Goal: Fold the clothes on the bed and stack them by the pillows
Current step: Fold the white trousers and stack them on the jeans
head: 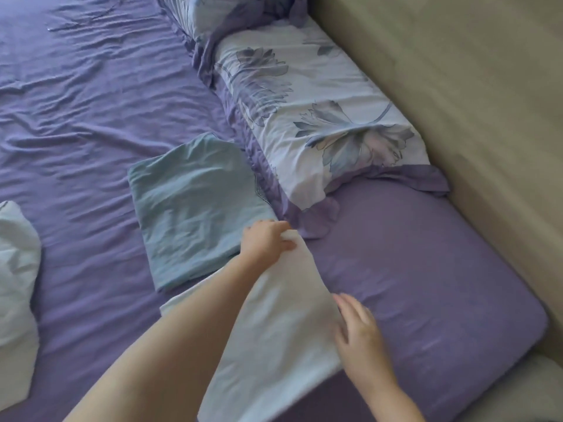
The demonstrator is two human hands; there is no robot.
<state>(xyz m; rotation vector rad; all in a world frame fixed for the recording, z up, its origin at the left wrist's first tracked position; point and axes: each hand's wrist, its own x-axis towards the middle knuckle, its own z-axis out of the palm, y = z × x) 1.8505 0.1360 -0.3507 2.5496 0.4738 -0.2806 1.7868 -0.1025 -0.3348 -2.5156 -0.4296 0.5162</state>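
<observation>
The left hand [268,242] pinches the far corner of a folded white garment [274,345], thumb below and curled fingers above the fabric edge; this grip is closed on the cloth. The right hand [359,339] lies against the right edge of the same garment with its fingers extended and slightly spread; whether the thumb clamps the fabric cannot be determined, as the hand is motion-blurred. The white garment spans the region between the two grips, running from the left-hand pinch point back toward the person, and passes beneath the left forearm [182,345]. Whether its lower face rests on the bed [426,284] or is lifted clear of it cannot be told. Immediately to the left of the left-hand grip, and touching or nearly touching it, lies a folded teal garment [195,205], flat on the purple sheet. Directly beyond the left-hand grip is the near corner of a floral pillow [320,123] with a purple frill; the teal garment's far-right edge lies just beside that frill. A second floral pillow [195,10] is partly visible further beyond. Well to the left of both grips, at the frame edge, an unfolded white garment [15,284] lies crumpled on the sheet. To the right of the right-hand grip, past the mattress corner, stands a beige upholstered headboard [472,86].
</observation>
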